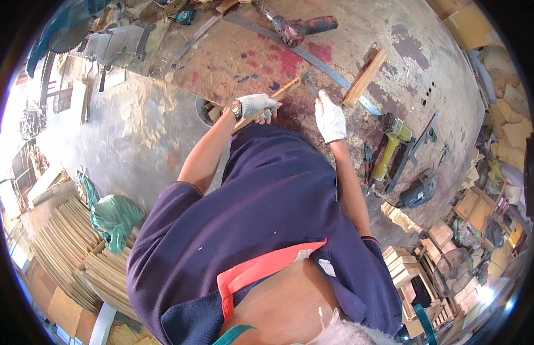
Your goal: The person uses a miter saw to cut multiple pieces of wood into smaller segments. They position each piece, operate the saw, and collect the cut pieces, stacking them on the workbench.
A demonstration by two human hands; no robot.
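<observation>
My left hand (256,107), in a white work glove, is closed around a narrow wooden strip (288,89) that slants up and to the right over the workbench. My gloved right hand (330,119) grips a hammer (311,82) by its handle. The hammer's metal head is beside the strip's far end; whether they touch I cannot tell. Just beyond lies a long steel carpenter's square (321,68). A wooden block (365,77) rests across its blade, to the right of my right hand.
A red and black cordless drill (296,30) lies at the far side. Right of my forearm are a yellow-green nail gun (392,146) and a blue power tool (418,194). A tape measure (185,16) and a circular-bladed saw (65,39) are far left. A bucket (202,110) stands by my left wrist.
</observation>
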